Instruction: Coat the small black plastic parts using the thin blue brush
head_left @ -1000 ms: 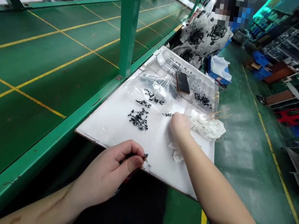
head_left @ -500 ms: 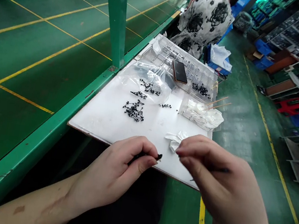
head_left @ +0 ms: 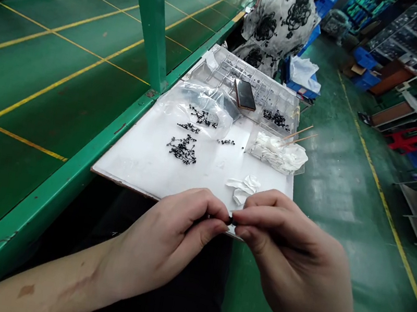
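Between finger and thumb, my left hand [head_left: 181, 231] pinches a small black part [head_left: 230, 220] whose kind I cannot make out. My right hand [head_left: 291, 253] is closed in a pinch against the same spot, its fingertips meeting the part; whether it holds a separate piece is hidden. Both hands are just over the near edge of the white board [head_left: 131, 165]. Just beyond the fingertips lies a crumpled white cloth or tissue [head_left: 243, 188]. Farther left on the board is a heap of black branched parts [head_left: 182, 150], with several tiny black pieces [head_left: 226, 142] nearby.
A clear plastic bag [head_left: 200, 107] holds more black parts. Behind it stand a clear compartment tray [head_left: 259, 85] with a phone [head_left: 245, 95] on top and a box of white tissues [head_left: 278, 151] with sticks. A green post [head_left: 151, 20] rises beside the conveyor [head_left: 66, 80]. A person in patterned clothing [head_left: 280, 25] sits beyond.
My right hand has moved left and its fingertips now meet those of my left hand at the black part. The view has shifted slightly.
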